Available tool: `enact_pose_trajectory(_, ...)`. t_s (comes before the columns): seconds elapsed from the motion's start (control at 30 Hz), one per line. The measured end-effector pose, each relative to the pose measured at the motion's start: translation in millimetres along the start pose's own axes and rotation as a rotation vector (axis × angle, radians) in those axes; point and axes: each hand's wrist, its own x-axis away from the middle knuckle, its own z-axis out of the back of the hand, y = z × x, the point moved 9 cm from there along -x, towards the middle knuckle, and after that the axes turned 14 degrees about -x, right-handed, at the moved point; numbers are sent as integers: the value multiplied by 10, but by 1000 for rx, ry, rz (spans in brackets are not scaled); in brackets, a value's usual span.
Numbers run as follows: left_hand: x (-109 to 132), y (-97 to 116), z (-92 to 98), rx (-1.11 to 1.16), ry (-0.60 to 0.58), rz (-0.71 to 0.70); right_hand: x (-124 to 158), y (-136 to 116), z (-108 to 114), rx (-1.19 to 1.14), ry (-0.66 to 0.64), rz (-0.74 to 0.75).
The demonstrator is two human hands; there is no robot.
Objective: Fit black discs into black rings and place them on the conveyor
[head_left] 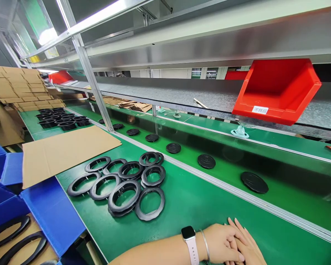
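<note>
My left hand (220, 241), with a watch and a bangle on its wrist, lies across my right hand (250, 244) near the bottom edge of the view. Its fingers are bent over the back of the right hand. The right hand rests on the green table with its visible fingers stretched out; part of it is hidden under the left. Neither holds a workpiece. Left of the hands lie several black plastic rings (160, 211), some overlapping. Beyond the metal rail, black round discs (254, 182) lie in a row on a green belt (288, 197).
A cardboard sheet (68, 151) lies on the table, with black cup-shaped parts (67, 126) behind it. A blue box (53, 211) with black rings stands at lower left. A red bin (276, 92) hangs from the shelf. An upright metal post (92, 79) stands beside the rail.
</note>
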Motion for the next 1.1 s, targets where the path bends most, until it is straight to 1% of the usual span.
enact_pose_trajectory(0.4, -10, -6, -6, -1, 3, -13, -8, -28, 17, 30, 17, 28)
enact_pose_trajectory(0.7, -49, -77, -6, -46, -8, -22, -6, -20, -1, 19, -9, 0)
enact_pose_trajectory(0.87, -28, -34, -5, -50, -16, -6, -7, -5, -8, 10, -18, -6)
enact_pose_trajectory(0.97, -21, -9, -12, -54, -24, -12, -12, -12, 4, 10, 0, 7)
enact_pose_trajectory(1.1, -38, -39, -5, -65, -17, -6, -8, -31, 32, 0, 31, 26)
